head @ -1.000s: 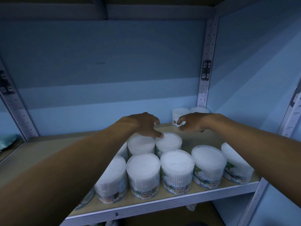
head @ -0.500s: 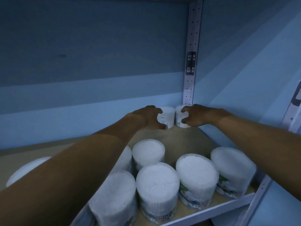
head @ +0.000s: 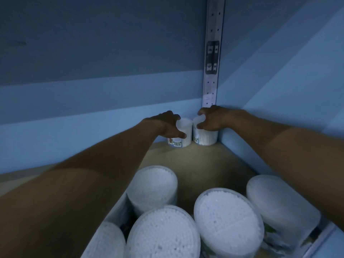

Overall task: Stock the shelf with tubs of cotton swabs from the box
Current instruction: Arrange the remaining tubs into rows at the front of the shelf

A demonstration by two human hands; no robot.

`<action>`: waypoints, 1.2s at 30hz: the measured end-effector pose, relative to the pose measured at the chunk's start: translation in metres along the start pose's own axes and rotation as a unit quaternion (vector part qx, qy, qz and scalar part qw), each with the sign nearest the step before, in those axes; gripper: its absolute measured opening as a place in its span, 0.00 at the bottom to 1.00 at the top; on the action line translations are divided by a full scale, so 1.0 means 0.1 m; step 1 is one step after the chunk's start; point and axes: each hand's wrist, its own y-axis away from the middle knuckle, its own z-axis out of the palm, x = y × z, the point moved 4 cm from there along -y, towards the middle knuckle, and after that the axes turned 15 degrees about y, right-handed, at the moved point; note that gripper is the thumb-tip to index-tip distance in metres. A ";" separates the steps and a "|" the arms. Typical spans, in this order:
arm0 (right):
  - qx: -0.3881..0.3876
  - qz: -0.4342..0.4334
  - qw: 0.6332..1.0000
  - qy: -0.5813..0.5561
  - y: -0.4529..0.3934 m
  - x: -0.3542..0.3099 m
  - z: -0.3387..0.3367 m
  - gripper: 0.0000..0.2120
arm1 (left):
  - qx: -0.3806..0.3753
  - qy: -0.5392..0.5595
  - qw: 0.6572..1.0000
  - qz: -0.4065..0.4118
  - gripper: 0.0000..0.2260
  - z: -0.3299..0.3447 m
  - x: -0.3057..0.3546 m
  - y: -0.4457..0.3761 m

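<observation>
Two clear tubs of cotton swabs stand side by side in the shelf's back right corner. My left hand [head: 167, 125] grips the top of the left tub [head: 183, 135], fingers curled round its lid. My right hand [head: 210, 119] grips the top of the right tub [head: 204, 139], which stands against the side wall. Both tubs rest upright on the shelf board [head: 201, 164]. Several more tubs [head: 227, 222] with white lids stand near the front edge, under my forearms.
A perforated metal upright [head: 212, 58] rises in the corner just behind my right hand. Blue walls close the back and right side. Bare board lies between the corner tubs and the front group.
Both hands reached from the middle of the shelf to the back right corner and closed on the two tubs there. The view moved closer and lower.
</observation>
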 end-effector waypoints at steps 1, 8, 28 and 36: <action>0.000 0.000 1.000 0.002 -0.03 -0.01 0.01 0.35 | 0.000 0.003 1.000 0.003 0.40 0.01 0.00 -0.03; 0.013 -0.001 1.000 0.026 -0.11 -0.10 0.02 0.33 | 0.028 0.025 0.999 0.017 0.35 0.11 0.03 -0.11; 0.006 -0.024 0.999 0.037 0.40 -0.22 0.02 0.30 | 0.003 0.035 0.999 0.008 0.33 0.07 0.12 0.33; -0.006 -0.020 1.000 0.010 0.67 -0.26 0.02 0.31 | -0.010 0.035 0.999 0.008 0.30 0.05 0.22 0.68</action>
